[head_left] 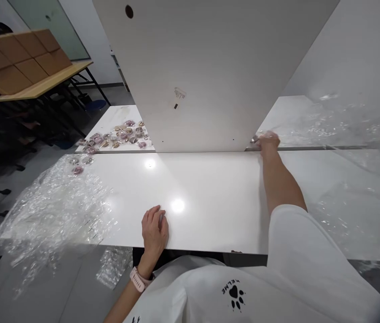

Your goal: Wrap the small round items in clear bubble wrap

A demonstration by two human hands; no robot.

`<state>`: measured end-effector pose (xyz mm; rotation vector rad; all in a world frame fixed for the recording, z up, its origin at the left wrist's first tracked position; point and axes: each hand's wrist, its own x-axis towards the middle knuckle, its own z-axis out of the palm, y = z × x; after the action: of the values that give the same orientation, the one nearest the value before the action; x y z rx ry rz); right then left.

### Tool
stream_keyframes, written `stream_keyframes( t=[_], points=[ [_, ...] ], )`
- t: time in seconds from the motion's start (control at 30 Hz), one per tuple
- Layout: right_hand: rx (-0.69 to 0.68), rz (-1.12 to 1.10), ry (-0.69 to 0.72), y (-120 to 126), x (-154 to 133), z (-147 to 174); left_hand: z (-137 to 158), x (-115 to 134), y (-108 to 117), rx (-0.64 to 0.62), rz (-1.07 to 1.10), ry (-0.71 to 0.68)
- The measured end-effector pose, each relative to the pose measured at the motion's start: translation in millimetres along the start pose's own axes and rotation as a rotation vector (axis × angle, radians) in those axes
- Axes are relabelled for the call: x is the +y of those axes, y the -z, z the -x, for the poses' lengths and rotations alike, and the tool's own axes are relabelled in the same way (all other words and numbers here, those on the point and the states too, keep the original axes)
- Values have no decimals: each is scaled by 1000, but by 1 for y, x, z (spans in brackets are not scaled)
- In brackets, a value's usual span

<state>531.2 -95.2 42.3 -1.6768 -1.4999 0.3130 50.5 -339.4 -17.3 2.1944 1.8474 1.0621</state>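
Note:
My left hand point(154, 229) rests near the front edge of the white table point(203, 193), its fingers curled in. A small bluish-grey patch shows between thumb and forefinger, too small to name. My right arm reaches forward along the right side of an upright white panel point(203, 80). At the panel's lower right corner my right hand point(269, 138) is closed on a small, shiny, clear-wrapped piece point(254, 139). Several small wrapped pieces point(126, 132), pinkish and brownish, lie in a loose group left of the panel. A few more, such as a pink one point(77, 170), lie nearer me.
Crumpled clear plastic bags point(62, 202) spread over the table's left end and hang off it. More clear plastic point(354, 206) covers the right side. The upright panel hides part of the far tabletop. Cardboard boxes point(25, 56) stand on a wooden table point(55, 80) at back left.

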Motion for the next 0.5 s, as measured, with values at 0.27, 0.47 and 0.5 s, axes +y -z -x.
stream_keyframes(
  t=[0.27, 0.47, 0.5],
  points=[
    [123, 276, -429, 43, 19, 47, -1, -5, -2, 28, -27, -42],
    [298, 655, -504, 95, 26, 273, 1, -8, -5, 35, -33, -85],
    [335, 650, -548, 92, 25, 303, 1, -8, -5, 27, -27, -85]
  ],
)
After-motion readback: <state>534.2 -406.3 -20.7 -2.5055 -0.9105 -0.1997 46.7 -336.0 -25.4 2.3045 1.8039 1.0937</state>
